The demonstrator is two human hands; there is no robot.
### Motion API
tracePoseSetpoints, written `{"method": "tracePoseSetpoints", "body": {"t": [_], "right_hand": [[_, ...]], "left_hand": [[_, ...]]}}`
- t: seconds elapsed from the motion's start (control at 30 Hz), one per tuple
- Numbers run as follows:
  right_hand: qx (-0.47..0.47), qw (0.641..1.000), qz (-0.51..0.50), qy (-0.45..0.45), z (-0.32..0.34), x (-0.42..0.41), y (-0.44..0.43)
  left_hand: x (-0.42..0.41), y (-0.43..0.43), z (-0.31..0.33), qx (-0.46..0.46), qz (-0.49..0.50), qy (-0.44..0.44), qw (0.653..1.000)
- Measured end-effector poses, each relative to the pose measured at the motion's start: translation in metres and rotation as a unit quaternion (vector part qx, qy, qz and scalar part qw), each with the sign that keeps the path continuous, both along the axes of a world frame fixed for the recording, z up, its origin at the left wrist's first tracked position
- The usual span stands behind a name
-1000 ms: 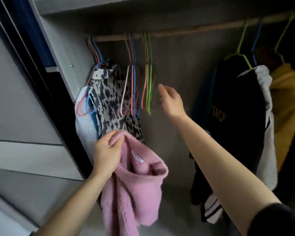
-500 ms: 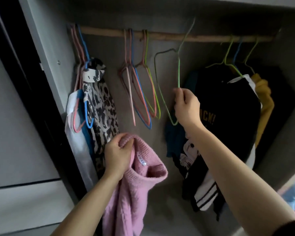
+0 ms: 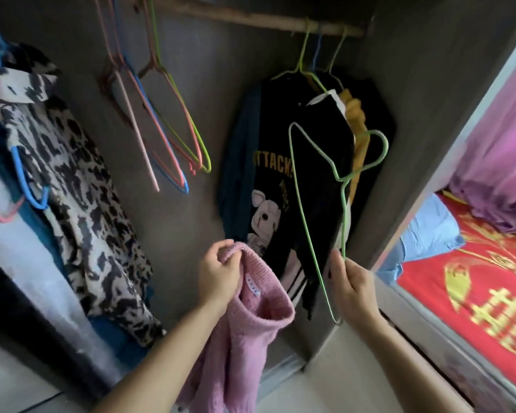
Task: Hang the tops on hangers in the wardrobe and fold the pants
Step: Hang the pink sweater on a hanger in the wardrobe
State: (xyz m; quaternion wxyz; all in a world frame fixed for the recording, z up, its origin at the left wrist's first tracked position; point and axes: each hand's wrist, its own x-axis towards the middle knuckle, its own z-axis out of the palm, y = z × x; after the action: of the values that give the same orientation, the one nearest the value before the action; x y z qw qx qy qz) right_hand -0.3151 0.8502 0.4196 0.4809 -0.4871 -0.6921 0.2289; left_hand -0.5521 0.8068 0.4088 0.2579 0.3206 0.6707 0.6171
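**Wardrobe scene: sweater in one grip, hanger in the other**

Dark wardrobe walls fill the view, with a wooden rod across the top. The left grip is curled tightly round the collar of a pink sweater. Its neck opening faces up and towards the right grip, and its body hangs straight down below the left grip, long axis vertical.

The right grip pinches a green wire hanger by one shoulder wire, thumb and fingers closed on it. The hanger is turned on its side. Its long bar runs nearly upright, from just below the right grip to well above it, and its hook points up and to the right. Hanger and sweater are near each other but apart.

Above the left grip, empty hangers dangle from the rod. A black printed top hangs behind both grips, and a spotted top hangs far left of the left grip. A bed with a red cover lies to the right of the right grip.
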Motion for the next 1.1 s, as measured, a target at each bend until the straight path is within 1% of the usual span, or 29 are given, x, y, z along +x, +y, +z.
{"method": "tracePoseSetpoints", "body": {"t": [0.07,0.13,0.17,0.23,0.3,0.33,0.4,0.43,0.47,0.53,0.57,0.6,0.67,0.7,0.73,0.77,0.87,0.93,1.03,1.1], "right_hand": [[0.036,0.999,0.011,-0.02,-0.006,0.026,-0.007],[0.046,0.997,0.015,-0.056,-0.013,0.051,-0.012],[0.035,0.996,0.023,-0.073,-0.017,0.063,-0.015],[0.025,0.993,0.055,-0.105,-0.025,0.085,-0.019],[0.058,0.983,0.096,-0.147,-0.028,0.105,-0.023],[0.083,0.976,0.116,-0.166,-0.029,0.114,-0.025],[0.098,0.972,0.126,-0.173,-0.033,0.134,-0.025],[0.081,0.976,0.118,-0.162,-0.032,0.143,-0.023],[0.062,0.981,0.103,-0.149,-0.03,0.151,-0.021],[0.01,0.989,0.076,-0.124,-0.02,0.161,-0.015],[-0.02,0.993,0.08,-0.089,-0.012,0.163,-0.012],[-0.044,0.994,0.097,-0.032,-0.003,0.162,-0.009],[-0.079,0.982,0.136,0.101,0.017,0.156,-0.005],[-0.083,0.976,0.146,0.139,0.026,0.153,-0.003],[-0.078,0.975,0.149,0.147,0.034,0.151,-0.003],[-0.07,0.978,0.145,0.13,0.039,0.151,-0.004],[-0.04,0.99,0.127,0.053,0.035,0.16,-0.008],[-0.04,0.99,0.128,0.048,0.034,0.17,-0.013],[-0.026,0.991,0.128,0.015,0.036,0.19,-0.016],[-0.063,0.988,0.144,0.011,0.04,0.206,-0.017]], "left_hand": [[0.022,0.008,-0.003,-0.007,-0.021,-0.091,0.996],[0.043,0.018,0.003,-0.017,-0.05,-0.18,0.982],[0.052,0.023,0.007,-0.029,-0.075,-0.222,0.972],[0.069,0.032,0.016,-0.053,-0.161,-0.294,0.941],[0.084,0.035,0.026,-0.094,-0.241,-0.338,0.905],[0.09,0.037,0.031,-0.118,-0.268,-0.343,0.893],[0.104,0.04,0.036,-0.128,-0.29,-0.332,0.888],[0.111,0.043,0.036,-0.108,-0.281,-0.32,0.898],[0.117,0.045,0.036,-0.085,-0.263,-0.294,0.915],[0.13,0.048,0.036,-0.058,-0.234,-0.205,0.949],[0.137,0.049,0.034,-0.052,-0.232,-0.163,0.958],[0.143,0.05,0.032,-0.051,-0.238,-0.128,0.961],[0.155,0.053,0.027,-0.053,-0.249,-0.056,0.965],[0.16,0.055,0.024,-0.056,-0.245,-0.023,0.968],[0.163,0.058,0.022,-0.06,-0.232,0.01,0.971],[0.165,0.061,0.02,-0.066,-0.211,0.044,0.974],[0.16,0.065,0.016,-0.093,-0.112,0.118,0.982],[0.151,0.063,0.017,-0.099,-0.071,0.145,0.982],[0.14,0.061,0.024,-0.076,-0.014,0.171,0.982],[0.137,0.057,0.03,-0.061,0.008,0.194,0.979]]}}
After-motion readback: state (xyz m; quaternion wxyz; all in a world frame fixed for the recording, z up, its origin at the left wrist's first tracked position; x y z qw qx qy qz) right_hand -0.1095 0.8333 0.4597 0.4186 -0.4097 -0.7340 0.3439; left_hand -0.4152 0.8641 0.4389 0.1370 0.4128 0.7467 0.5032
